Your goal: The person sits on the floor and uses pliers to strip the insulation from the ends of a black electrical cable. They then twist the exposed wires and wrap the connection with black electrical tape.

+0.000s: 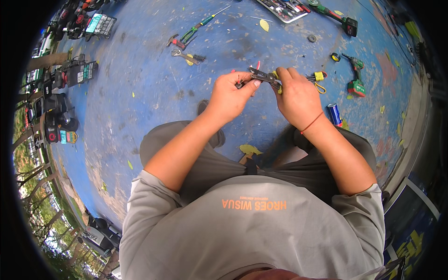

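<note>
My right hand (299,96) is closed on the yellow handles of a dark-jawed wire stripper or similar pliers (267,77), whose jaws point left. My left hand (232,96) pinches a small dark and red piece (239,84) by the jaws; its exact kind is unclear. The fingertips of my left hand lie against the jaws. A red and white tip (258,65) shows just beyond them. Right of my right hand are a yellow-and-black item (319,76) and a yellow loop (320,88) on the floor, partly hidden by the hand.
On the blue floor lie an adjustable wrench (185,56), a claw hammer (176,42), green-handled pliers (189,35), a screwdriver (208,19), a tool tray (289,21), a green cordless drill (357,75), a tape roll (335,57) and a blue can (334,114). Parked scooters (82,74) stand left.
</note>
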`<action>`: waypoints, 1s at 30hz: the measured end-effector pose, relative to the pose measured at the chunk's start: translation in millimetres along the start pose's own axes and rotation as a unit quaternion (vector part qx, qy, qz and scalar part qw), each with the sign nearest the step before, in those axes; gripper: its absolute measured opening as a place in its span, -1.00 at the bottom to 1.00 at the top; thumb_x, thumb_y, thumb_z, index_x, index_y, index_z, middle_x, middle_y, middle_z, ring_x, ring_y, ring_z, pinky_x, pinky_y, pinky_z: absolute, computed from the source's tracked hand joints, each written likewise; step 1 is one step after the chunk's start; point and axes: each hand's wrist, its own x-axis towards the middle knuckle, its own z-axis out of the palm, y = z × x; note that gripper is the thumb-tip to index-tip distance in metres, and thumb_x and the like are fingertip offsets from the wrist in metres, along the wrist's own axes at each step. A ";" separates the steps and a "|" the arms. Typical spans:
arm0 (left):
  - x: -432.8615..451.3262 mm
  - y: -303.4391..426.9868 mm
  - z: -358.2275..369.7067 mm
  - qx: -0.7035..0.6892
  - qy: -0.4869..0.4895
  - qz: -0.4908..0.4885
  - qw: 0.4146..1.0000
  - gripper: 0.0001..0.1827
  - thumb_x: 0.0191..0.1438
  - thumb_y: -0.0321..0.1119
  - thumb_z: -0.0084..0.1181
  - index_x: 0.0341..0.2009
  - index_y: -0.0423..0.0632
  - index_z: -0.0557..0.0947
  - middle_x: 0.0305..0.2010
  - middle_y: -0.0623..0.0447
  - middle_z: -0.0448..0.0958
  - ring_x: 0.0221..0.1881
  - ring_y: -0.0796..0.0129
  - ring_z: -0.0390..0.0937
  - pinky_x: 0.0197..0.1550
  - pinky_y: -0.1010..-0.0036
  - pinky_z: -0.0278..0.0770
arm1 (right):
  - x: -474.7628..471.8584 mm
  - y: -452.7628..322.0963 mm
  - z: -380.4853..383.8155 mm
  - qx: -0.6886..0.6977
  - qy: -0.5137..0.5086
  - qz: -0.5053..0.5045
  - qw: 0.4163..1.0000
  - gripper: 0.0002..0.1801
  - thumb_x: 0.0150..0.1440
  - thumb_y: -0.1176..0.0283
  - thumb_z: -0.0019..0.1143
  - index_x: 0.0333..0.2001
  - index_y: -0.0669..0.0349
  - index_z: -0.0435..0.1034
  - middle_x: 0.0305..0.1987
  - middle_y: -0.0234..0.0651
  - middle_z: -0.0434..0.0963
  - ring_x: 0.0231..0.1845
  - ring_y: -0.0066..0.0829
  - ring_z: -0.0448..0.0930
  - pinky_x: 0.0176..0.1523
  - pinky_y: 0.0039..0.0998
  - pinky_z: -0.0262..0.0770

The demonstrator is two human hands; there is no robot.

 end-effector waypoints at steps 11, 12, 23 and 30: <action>5.6 1.3 -6.5 -0.030 0.068 0.010 0.997 -0.80 0.32 -0.29 0.40 -0.15 -0.18 0.78 -0.39 0.15 0.67 -0.39 0.61 0.52 -0.35 0.59 0.43 | 0.8 0.2 -7.3 -0.041 0.019 0.000 0.999 -0.76 0.08 0.42 0.36 -0.20 0.19 0.46 -0.26 -0.19 0.54 -0.24 -0.07 0.67 -0.17 -0.08 0.59; 5.2 1.7 -7.0 -0.031 0.067 0.009 0.997 -0.80 0.31 -0.29 0.40 -0.15 -0.18 0.78 -0.40 0.15 0.67 -0.39 0.61 0.52 -0.34 0.59 0.43 | 0.9 0.5 -7.3 -0.041 0.022 0.001 0.999 -0.77 0.09 0.42 0.36 -0.20 0.19 0.46 -0.26 -0.18 0.54 -0.24 -0.07 0.67 -0.17 -0.08 0.59; 4.3 4.4 -5.9 -0.005 0.061 0.001 0.998 -0.80 0.30 -0.30 0.40 -0.17 -0.19 0.76 -0.42 0.14 0.66 -0.44 0.60 0.51 -0.40 0.58 0.44 | 1.8 0.5 -10.1 -0.019 0.012 0.018 1.000 -0.79 0.15 0.45 0.35 -0.17 0.24 0.48 -0.25 -0.09 0.56 -0.20 0.04 0.65 -0.13 -0.05 0.59; 4.1 3.4 -6.9 0.034 0.058 0.011 0.998 -0.80 0.31 -0.30 0.39 -0.18 -0.20 0.79 -0.41 0.17 0.66 -0.42 0.59 0.51 -0.40 0.54 0.44 | 2.0 -0.2 -11.6 -0.054 0.006 0.007 0.999 -0.79 0.15 0.39 0.37 -0.21 0.24 0.50 -0.27 -0.13 0.58 -0.20 -0.01 0.66 -0.14 -0.08 0.61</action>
